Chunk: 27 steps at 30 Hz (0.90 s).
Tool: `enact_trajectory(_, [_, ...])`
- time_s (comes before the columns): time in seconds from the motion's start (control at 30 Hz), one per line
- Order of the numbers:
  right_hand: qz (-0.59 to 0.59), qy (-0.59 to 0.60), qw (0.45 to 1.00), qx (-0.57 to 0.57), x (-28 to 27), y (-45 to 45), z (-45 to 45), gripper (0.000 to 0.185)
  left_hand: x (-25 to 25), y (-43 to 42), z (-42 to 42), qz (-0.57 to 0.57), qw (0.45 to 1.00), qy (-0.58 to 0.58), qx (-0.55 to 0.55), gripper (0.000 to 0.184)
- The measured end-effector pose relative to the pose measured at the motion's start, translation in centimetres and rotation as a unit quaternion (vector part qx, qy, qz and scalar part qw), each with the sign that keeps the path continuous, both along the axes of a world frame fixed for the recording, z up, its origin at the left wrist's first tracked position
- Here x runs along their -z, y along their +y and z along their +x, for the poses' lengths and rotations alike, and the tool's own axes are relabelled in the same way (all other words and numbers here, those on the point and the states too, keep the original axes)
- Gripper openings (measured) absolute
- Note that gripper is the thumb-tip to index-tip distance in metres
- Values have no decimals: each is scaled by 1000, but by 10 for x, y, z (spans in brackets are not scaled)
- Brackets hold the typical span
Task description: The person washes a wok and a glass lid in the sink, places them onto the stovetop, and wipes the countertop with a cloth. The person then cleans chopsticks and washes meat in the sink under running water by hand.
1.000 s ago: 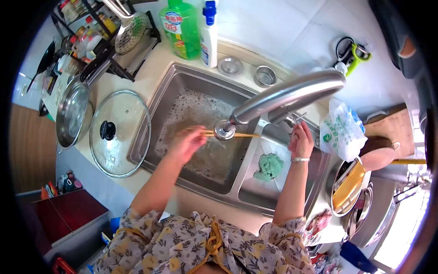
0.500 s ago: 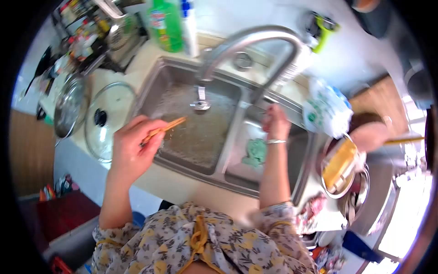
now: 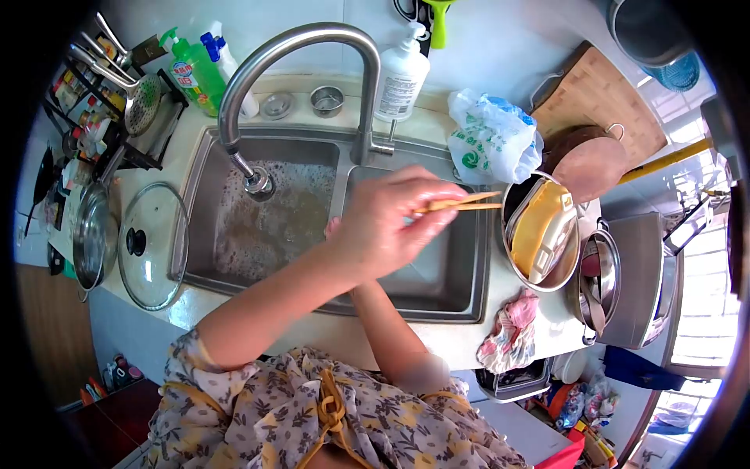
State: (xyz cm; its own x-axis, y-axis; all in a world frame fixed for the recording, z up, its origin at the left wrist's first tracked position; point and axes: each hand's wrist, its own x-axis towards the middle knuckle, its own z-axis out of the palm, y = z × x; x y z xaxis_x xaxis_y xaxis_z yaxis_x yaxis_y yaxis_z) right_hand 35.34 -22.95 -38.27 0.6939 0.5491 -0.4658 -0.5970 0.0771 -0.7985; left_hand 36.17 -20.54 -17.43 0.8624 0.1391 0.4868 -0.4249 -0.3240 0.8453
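My left hand (image 3: 394, 223) is closed around a pair of wooden chopsticks (image 3: 469, 202), held above the right sink basin (image 3: 461, 289) with their tips pointing right. Those tips are close to a metal bowl (image 3: 569, 280) that holds a yellow item (image 3: 539, 227) and white pieces. Mostly hidden beneath my left arm, my right hand (image 3: 333, 228) shows only a few fingertips near the divider between the basins. The faucet (image 3: 258, 181) hangs over the left basin, where cloudy, foamy water (image 3: 273, 219) lies.
A glass lid (image 3: 155, 262) and a pan (image 3: 92, 234) lie left of the sink. Behind it stand a green bottle (image 3: 195, 76) and a white pump bottle (image 3: 402, 78). A plastic bag (image 3: 492, 141), a cutting board (image 3: 605, 98) and a pink cloth (image 3: 512, 332) are at the right.
My left hand has carried the chopsticks from the left side across to the right, over my right arm. The view has turned rightward. The faucet's flow is not visible.
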Motion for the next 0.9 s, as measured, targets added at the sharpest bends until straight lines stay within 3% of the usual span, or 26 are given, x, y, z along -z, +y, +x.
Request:
enact_trajectory(0.13, [-53,-51,997,-26,14,4,11,21,13,-29,37,21,1000,-23,0,19])
enact_trajectory(0.27, [57,-2,998,-3,17,11,17,22,30,-46,68,24,999,-31,18,20])
enact_trajectory(0.33, [-33,40,996,-79,15,13,21,21,42,-58,83,15,999,-28,18,19])
enact_trajectory(0.4, [-18,23,996,-84,15,13,16,22,56,-65,95,54,998,-11,37,22])
enact_trajectory(0.47, [6,3,994,-110,14,20,7,24,68,-69,95,-9,988,92,121,53])
enact_trajectory(0.53, [75,124,988,-57,12,20,3,25,73,-61,81,12,993,77,85,67])
enact_trajectory(0.57, [56,104,989,-86,4,17,6,25,74,-54,69,1,990,109,84,72])
enact_trajectory(0.6, [38,83,989,-114,-3,15,10,24,73,-45,57,-12,991,113,71,71])
enact_trajectory(0.7, [133,122,982,-59,2,30,5,18,85,-8,8,-7,995,99,-1,58])
enact_trajectory(0.77, [135,108,983,-67,5,40,0,20,105,24,-33,42,993,98,-60,38])
enact_trajectory(0.83, [172,77,979,-75,18,51,-1,23,106,54,-80,111,968,90,-204,22])
enact_trajectory(0.9, [225,103,964,-100,8,61,-5,25,130,77,-113,34,937,122,-325,22])
